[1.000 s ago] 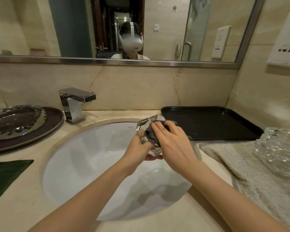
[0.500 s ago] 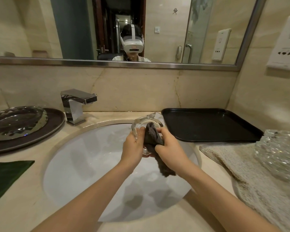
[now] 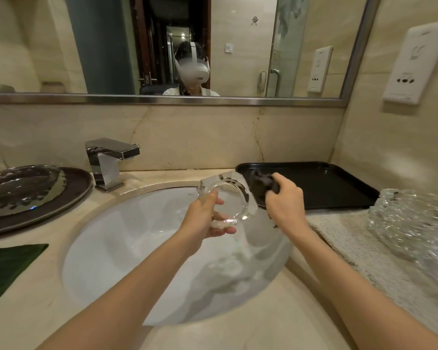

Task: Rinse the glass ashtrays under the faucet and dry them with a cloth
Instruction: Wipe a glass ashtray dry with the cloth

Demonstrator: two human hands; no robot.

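A clear glass ashtray (image 3: 229, 195) is tilted above the far side of the white sink (image 3: 127, 251), held at its lower left edge by my left hand (image 3: 204, 218). Just to its right, my right hand (image 3: 286, 200) grips a bunched dark grey cloth (image 3: 261, 188), which sits off the ashtray at the tray's near-left corner. The chrome faucet (image 3: 109, 162) stands at the back left of the basin; no water is visibly running.
A black tray (image 3: 321, 183) lies at the back right. More cut glass pieces (image 3: 415, 223) rest on a beige towel (image 3: 359, 256) at the right. A glass dish on a dark plate (image 3: 31, 190) sits at the left, with a green cloth (image 3: 8, 266) in front.
My right hand has pulled the cloth out of the ashtray and moved right toward the tray. The ashtray's bowl is now exposed in my left hand.
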